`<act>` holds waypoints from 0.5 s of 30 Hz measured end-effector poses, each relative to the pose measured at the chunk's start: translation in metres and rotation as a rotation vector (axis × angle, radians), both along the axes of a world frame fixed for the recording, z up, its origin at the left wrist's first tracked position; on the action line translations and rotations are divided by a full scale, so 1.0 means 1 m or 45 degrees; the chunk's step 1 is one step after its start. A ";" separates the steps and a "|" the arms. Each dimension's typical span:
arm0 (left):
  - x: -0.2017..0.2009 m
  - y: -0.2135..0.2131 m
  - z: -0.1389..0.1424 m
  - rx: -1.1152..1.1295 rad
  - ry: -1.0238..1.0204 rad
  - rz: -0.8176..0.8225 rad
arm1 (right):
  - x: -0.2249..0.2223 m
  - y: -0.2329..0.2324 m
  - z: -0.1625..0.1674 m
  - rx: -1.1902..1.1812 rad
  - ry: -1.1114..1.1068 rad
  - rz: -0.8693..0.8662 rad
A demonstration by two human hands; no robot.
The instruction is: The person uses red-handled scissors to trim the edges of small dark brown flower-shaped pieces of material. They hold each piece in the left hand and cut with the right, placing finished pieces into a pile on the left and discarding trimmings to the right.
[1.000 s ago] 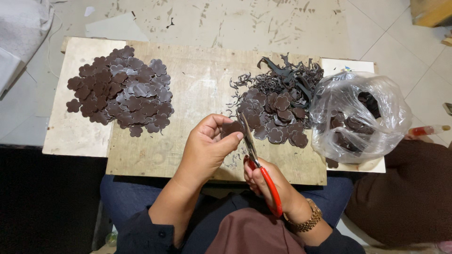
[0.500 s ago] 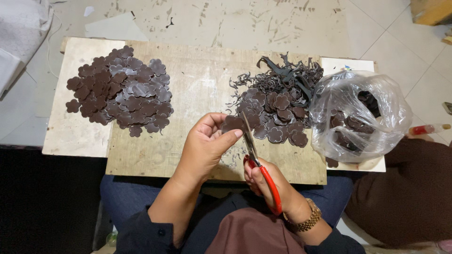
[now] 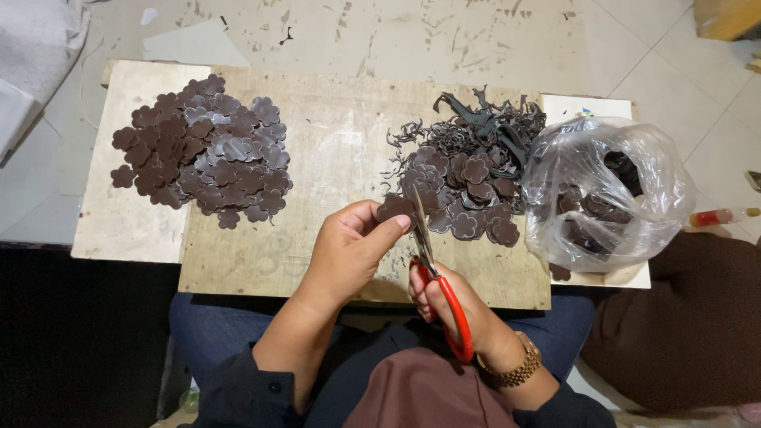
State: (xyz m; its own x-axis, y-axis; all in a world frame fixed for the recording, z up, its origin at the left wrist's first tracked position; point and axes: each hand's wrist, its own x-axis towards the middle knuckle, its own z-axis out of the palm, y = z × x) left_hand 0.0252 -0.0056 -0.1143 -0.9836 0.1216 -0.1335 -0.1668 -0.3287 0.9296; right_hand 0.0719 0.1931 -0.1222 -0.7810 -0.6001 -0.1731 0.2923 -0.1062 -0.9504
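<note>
Both forearms reach up from the lap over the near edge of the wooden tabletop point(image 3: 333, 158). The left hand point(image 3: 349, 250) is curled, thumb and fingers pinched shut on a dark brown flower-shaped piece point(image 3: 394, 208). The right hand point(image 3: 444, 305) is clenched through the red handles of scissors point(image 3: 432, 273), whose blades meet that piece, just near of the uncut pile point(image 3: 468, 178).
</note>
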 end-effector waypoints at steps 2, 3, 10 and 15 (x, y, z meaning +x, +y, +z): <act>0.000 0.001 0.001 0.006 0.001 0.005 | 0.001 -0.001 0.000 -0.022 -0.001 -0.022; 0.000 0.002 0.002 0.014 0.005 0.009 | 0.001 -0.001 0.000 -0.032 -0.002 -0.033; 0.001 0.003 0.001 0.031 0.007 0.019 | 0.002 -0.001 -0.004 -0.007 -0.003 -0.059; 0.001 0.004 0.000 0.055 -0.005 0.032 | 0.000 0.002 -0.003 0.069 0.004 -0.046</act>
